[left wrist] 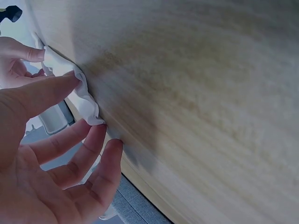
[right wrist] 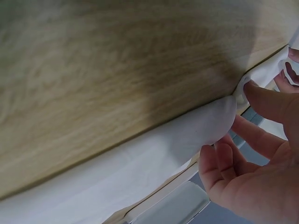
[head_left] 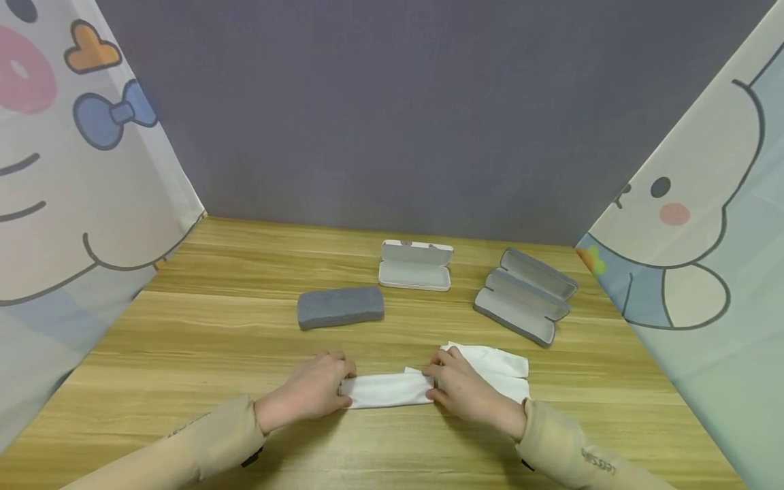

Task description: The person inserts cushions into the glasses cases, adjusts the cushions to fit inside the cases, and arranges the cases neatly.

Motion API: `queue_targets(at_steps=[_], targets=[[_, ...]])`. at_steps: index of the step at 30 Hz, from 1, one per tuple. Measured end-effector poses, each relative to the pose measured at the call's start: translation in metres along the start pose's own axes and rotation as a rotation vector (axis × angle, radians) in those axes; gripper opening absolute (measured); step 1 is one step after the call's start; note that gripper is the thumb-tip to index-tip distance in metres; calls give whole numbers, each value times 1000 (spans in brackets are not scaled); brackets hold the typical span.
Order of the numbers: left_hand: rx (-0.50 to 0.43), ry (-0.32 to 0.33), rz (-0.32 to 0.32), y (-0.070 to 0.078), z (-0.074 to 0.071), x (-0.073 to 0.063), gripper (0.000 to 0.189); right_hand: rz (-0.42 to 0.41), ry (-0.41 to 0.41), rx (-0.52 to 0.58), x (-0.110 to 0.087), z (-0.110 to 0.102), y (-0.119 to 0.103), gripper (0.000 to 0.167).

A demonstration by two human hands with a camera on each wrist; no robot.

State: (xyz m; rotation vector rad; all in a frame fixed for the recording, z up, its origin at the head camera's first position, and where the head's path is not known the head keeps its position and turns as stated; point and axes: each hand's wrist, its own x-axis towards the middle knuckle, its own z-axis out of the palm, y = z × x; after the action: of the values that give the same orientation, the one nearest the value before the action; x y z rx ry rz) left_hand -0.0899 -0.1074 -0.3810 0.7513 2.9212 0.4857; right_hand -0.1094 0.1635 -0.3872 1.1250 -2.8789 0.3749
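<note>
A white cloth [head_left: 387,390], folded into a narrow strip, lies across the front of the table between both hands. My left hand [head_left: 309,386] pinches its left end, with thumb on the near side and fingertips at the far edge. At the opposite end my right hand [head_left: 468,388] pinches the strip the same way. Under and beyond the right hand spreads more white cloth [head_left: 496,364], partly hidden by that hand. In the left wrist view the strip [left wrist: 86,103] looks wavy along its edge. The right wrist view shows the thumb [right wrist: 268,100] against the strip.
Behind the left hand lies a closed grey glasses case [head_left: 340,307]. An open white case [head_left: 415,267] stands farther back, and open grey cases [head_left: 523,299] sit at the right. A grey panel [head_left: 392,122] and printed side curtains [head_left: 686,224] border the wooden table [head_left: 233,320].
</note>
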Motion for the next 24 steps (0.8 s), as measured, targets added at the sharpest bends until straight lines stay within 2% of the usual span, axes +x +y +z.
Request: queue_targets(at_steps=[9, 24], targets=[[-53, 18, -3, 0, 1, 0, 21, -37, 54, -24, 0, 2, -3, 18], [-187, 23, 29, -6, 1, 2, 13, -31, 24, 39, 1, 2, -1, 8]])
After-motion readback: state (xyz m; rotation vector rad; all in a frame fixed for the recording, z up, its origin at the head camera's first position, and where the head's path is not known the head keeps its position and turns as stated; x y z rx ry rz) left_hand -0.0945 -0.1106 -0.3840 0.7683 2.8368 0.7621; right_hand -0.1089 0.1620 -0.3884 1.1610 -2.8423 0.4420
